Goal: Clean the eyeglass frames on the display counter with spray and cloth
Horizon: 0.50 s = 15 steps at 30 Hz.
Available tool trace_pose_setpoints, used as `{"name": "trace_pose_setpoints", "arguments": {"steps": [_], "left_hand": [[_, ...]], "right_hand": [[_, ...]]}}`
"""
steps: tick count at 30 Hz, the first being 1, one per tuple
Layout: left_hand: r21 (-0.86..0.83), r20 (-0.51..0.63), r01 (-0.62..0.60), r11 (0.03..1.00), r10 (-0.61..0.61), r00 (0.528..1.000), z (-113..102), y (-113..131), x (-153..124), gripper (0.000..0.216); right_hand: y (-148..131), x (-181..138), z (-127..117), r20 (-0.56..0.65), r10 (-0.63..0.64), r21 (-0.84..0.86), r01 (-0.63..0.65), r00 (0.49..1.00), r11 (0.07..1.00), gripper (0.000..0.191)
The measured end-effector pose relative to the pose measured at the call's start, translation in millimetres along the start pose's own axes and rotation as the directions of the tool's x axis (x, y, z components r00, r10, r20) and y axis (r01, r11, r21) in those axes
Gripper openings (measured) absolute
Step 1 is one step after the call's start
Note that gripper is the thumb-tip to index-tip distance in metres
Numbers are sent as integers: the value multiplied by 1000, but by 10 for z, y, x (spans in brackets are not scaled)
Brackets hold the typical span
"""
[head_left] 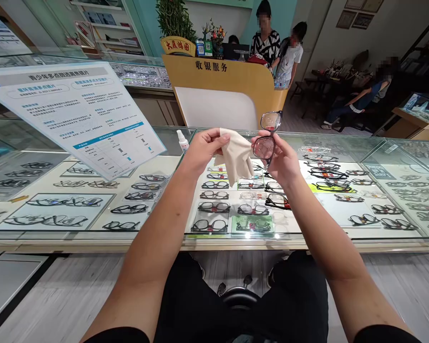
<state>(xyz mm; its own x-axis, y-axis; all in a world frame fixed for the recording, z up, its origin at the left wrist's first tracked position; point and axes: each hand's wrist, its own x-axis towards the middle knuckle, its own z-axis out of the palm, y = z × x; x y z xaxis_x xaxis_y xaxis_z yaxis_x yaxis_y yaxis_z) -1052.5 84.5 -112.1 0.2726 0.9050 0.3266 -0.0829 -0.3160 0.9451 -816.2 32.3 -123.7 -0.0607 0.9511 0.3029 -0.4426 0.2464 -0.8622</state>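
Note:
Pinched between the fingers of my left hand (208, 146) is a cream cleaning cloth (237, 155), which hangs down above the glass counter. My right hand (284, 159) grips a pair of dark-rimmed eyeglasses (272, 123), turned on end so one lens is above the other. The lower lens is in front of the fingers, and the cloth's right edge is close beside it; I cannot tell whether they touch. Just behind my left hand stands a small white spray bottle (182, 140) on the counter.
Rows of eyeglass frames (214, 206) lie inside the glass display counter (236, 242) beneath my hands. A printed sign (103, 107) stands at the left. Beyond is a yellow cashier desk (221, 71), with people (266, 47) behind it and a seated person (364, 97) at the right.

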Motion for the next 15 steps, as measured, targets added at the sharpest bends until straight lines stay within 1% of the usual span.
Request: {"name": "trace_pose_setpoints", "arguments": {"steps": [3,6,9,11,13,15], "left_hand": [[-17,-42,-14,1000,13,999,1,-26,14,71],[-14,-32,-27,1000,27,999,17,-40,14,69],[60,-37,-65,996,67,997,29,-43,11,60],[167,-90,-141,976,158,983,24,-39,11,48],[277,-138,-228,933,274,952,13,-31,14,39],[315,-134,-299,901,354,925,3,-19,15,36]], "right_hand": [[13,14,-21,-8,-6,-7,6,1000,1000,35],[35,25,-37,14,8,-36,-7,1000,999,38],[55,35,-47,47,4,-40,-2,999,999,38],[58,39,-51,65,-11,-32,13,998,999,37],[54,37,-52,72,-21,-35,23,997,999,37],[44,30,-52,67,-9,-49,12,998,999,38]]}}
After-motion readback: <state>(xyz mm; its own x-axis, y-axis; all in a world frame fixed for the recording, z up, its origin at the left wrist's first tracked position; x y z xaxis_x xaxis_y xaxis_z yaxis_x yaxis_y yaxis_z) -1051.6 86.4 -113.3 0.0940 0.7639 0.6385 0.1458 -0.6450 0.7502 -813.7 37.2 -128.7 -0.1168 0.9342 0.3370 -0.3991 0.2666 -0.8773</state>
